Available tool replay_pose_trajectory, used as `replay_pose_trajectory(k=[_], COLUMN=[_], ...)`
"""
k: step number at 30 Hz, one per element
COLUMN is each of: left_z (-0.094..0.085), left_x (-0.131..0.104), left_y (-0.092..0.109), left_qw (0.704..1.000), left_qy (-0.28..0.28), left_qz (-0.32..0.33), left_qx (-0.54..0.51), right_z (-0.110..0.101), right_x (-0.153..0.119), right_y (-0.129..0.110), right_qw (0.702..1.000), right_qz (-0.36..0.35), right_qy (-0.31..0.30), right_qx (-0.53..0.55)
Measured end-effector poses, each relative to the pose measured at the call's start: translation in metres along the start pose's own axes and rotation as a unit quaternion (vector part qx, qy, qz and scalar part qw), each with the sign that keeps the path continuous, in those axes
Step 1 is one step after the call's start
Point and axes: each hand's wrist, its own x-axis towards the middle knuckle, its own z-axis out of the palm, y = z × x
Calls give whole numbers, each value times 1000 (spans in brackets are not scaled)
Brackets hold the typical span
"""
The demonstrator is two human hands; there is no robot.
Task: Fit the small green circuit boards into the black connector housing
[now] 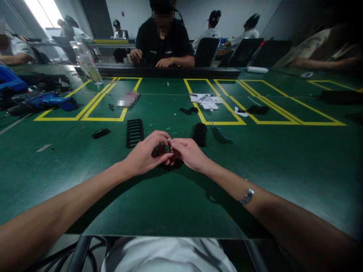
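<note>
Between my two hands, above the green table (159, 200), is a small green circuit board (168, 148) with a dark edge. My left hand (151, 151) pinches it from the left, thumb below and fingers above. From the right, my right hand (187, 151) closes on the same piece, its fingertips meeting the left ones. Part of the board is hidden behind the fingers. Just beyond my left hand lies a black slotted rack (134, 133). A second black slotted piece (199, 134) lies beyond my right hand. Tiny green pieces (168, 129) are scattered between them.
A black part (101, 133) lies to the left. Farther back are crumpled white paper (206, 99), black pieces (189, 110), a clear bag (222, 134) and a blue tool (56, 101). Bottles (95, 71) stand at the far left. Across the table sits a person (164, 41).
</note>
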Motion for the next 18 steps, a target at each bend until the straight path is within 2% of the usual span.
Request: replay_pose_trajectory(k=[18], left_z=[1], left_x=[0], left_y=[-1], left_qw=[1000], left_qy=[-10], left_qz=[5], left_qx=[-6], right_z=[-2], right_x=[1], right_y=[3], right_qw=[1000], right_qz=[0], right_qy=[-14], right_qx=[6])
